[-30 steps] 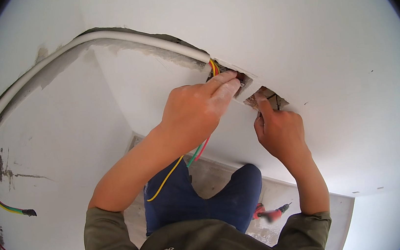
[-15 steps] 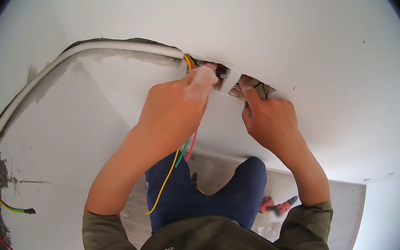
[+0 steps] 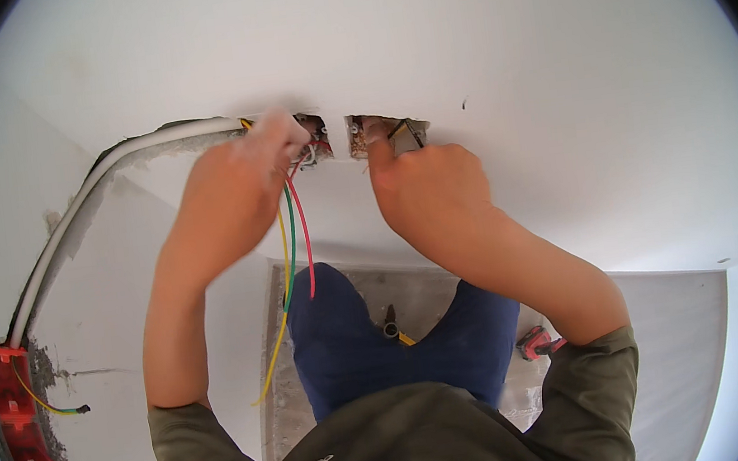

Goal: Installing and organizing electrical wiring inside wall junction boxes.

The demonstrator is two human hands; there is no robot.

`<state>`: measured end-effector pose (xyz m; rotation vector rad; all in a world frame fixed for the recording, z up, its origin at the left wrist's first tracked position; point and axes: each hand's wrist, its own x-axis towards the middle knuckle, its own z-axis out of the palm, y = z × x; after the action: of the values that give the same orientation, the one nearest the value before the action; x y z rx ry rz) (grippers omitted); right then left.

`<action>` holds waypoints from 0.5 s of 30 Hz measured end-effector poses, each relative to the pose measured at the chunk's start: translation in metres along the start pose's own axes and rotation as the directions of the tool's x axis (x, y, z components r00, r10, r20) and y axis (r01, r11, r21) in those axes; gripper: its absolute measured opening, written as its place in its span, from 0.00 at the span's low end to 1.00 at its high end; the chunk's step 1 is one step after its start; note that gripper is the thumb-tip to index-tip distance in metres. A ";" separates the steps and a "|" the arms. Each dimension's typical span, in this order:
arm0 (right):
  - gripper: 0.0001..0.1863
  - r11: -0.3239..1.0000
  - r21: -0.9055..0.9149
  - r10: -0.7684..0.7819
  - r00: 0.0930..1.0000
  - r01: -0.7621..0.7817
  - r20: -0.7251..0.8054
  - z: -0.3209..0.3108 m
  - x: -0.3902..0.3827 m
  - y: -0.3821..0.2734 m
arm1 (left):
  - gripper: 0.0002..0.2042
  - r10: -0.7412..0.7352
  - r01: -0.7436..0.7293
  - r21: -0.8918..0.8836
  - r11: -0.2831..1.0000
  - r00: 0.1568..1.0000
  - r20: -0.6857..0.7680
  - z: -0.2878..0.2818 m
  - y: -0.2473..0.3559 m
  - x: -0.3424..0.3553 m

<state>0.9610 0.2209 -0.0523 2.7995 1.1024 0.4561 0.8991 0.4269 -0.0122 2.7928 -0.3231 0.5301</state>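
Observation:
My left hand (image 3: 236,177) is closed at the left wall opening (image 3: 314,132), its fingertips blurred and pressed together; what they hold is hidden. Below it hang a yellow wire (image 3: 283,336), a green wire (image 3: 294,239) and a red wire (image 3: 306,238). Short wire ends and a screw hole show inside this opening. One finger of my right hand (image 3: 432,182) stretches into the right wall opening (image 3: 409,132), against its rough left side. The other fingers bend down, partly hidden, and I see nothing held. A dark wire (image 3: 418,137) crosses that opening.
A white conduit (image 3: 67,215) curves along a chased groove from the left opening to a red double junction box (image 3: 14,407), where two taped wire ends stick out. Beneath are my knees in blue trousers (image 3: 401,354), a tool with a yellow handle (image 3: 404,338) and a red power drill (image 3: 537,343).
The view has shifted, so wall and box sit further right and lower at the left. My left hand has drawn back leftward from its opening, uncovering its inside; my right finger stays in the right one.

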 end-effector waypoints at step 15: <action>0.36 0.886 0.367 -0.089 0.880 0.284 -0.467 0.046 -0.073 -0.001 | 0.06 -0.377 0.313 -0.283 0.906 0.903 -0.205 0.022 0.015 -0.002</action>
<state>0.9238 0.1729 -0.1140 2.9745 1.7494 0.9709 0.9003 0.4063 -0.0297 2.4269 0.1579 0.6983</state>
